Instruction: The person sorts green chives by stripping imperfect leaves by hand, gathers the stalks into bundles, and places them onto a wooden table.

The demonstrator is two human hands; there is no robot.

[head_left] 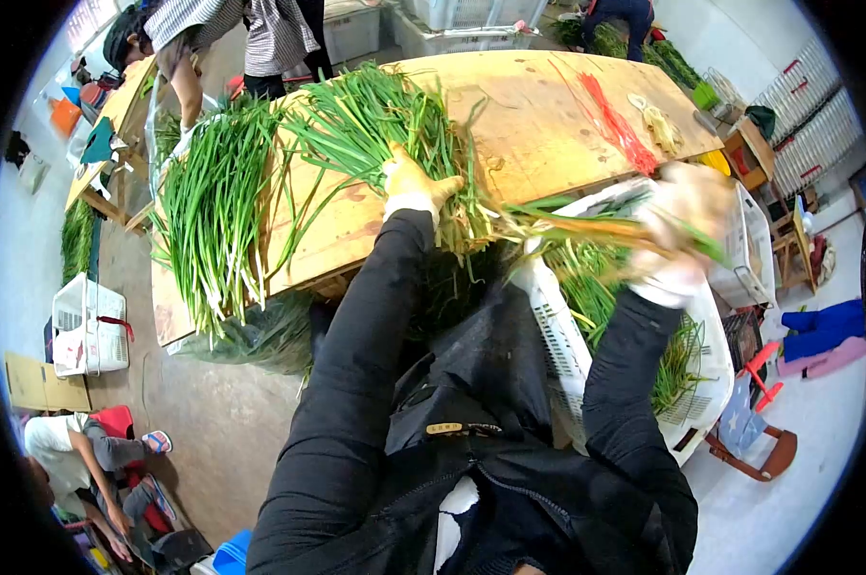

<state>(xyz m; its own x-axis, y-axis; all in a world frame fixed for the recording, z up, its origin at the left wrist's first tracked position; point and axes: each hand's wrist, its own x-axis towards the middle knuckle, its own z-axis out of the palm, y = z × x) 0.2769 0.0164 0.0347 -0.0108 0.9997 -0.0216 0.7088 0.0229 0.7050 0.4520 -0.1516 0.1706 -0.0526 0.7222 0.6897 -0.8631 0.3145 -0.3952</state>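
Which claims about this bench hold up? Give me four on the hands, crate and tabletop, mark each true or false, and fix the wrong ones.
1. The left hand is on greens lying on the wooden table. True.
2. The right hand is empty. False: though blurred, it holds stalks.
3. The white crate under the right arm has nothing in it. False: it has loose greens inside.
4. Red strands lie on the table. True.

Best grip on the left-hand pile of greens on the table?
Probably the pale stem ends, from the wearer's side: the left-hand pile lies with stalks roughly parallel, stems toward the near edge, leafy tops loose on the far side.
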